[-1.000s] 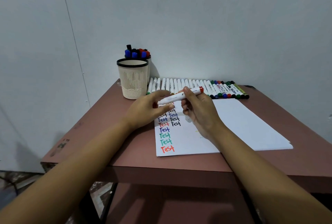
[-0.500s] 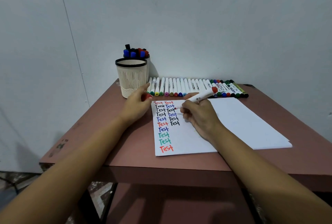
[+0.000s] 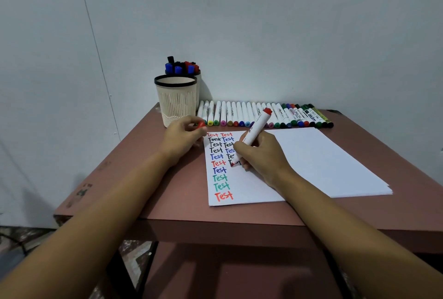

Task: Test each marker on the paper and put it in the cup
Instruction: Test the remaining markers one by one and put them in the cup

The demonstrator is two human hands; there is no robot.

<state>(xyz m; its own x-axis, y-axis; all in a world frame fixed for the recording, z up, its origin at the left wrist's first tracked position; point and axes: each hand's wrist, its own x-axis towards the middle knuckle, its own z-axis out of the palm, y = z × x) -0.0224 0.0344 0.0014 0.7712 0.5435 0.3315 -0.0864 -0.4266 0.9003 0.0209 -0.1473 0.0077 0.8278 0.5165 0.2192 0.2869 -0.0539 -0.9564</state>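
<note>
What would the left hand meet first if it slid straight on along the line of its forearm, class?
The left hand would most likely meet the left end of the marker row, just beyond the red cap it pinches. The cream cup stands close beside that line, so depth leaves doubt.

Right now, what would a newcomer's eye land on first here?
The right hand writes with a red marker on the paper, beside columns of coloured "Test" words; the left hand pinches its cap. Behind, a row of markers lines the table's far edge beside a mesh cup.
</note>
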